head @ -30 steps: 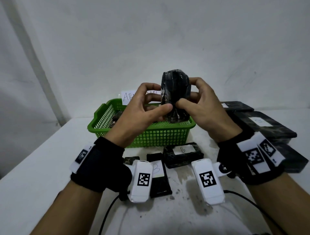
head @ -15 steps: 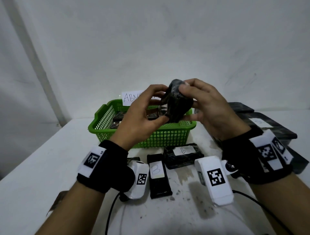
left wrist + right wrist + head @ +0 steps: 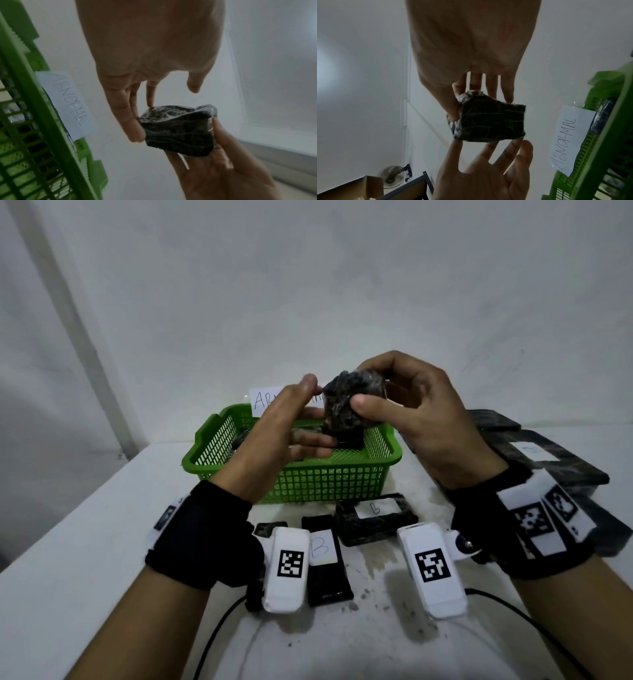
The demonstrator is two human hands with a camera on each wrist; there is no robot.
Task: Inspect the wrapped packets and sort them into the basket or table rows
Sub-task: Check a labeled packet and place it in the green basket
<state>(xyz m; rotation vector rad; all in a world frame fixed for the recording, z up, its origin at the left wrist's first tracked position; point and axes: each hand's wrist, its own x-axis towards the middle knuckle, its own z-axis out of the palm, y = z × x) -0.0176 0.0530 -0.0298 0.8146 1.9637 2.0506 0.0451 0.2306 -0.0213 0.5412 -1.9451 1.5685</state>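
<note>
Right hand [image 3: 414, 419]: raised above the table, thumb and curled fingers pinching a black film-wrapped packet [image 3: 352, 402] from its right side and top. Grip bears the packet's whole weight.

Left hand [image 3: 287, 429]: fingers straight and spread, tips touching the packet's left face; in the left wrist view the fingertips [image 3: 135, 129] only rest against the wrap, none curled round it.

Packet, position: held in the air between both hands, directly over the far-right part of the green basket [image 3: 219, 446]. Short, blocky, crumpled at one end. Its long axis cannot be told with certainty; it appears to tilt downward toward the basket.

Basket: mesh-walled, already holding dark packets; a paper label reading ABNORMAL [image 3: 568, 140] stands at its back rim.

Table rows: packets with white B labels, one upright [image 3: 325, 556], one lying crosswise [image 3: 375, 517], lie on the white table [image 3: 85, 542] just in front of the basket, nearer the person. Larger dark packets [image 3: 548, 460] sit to the right.

Judgement: inspection in hand, destination undecided. Basket lies straight below, rows below and nearer; the right hand alone can make either drop.
</note>
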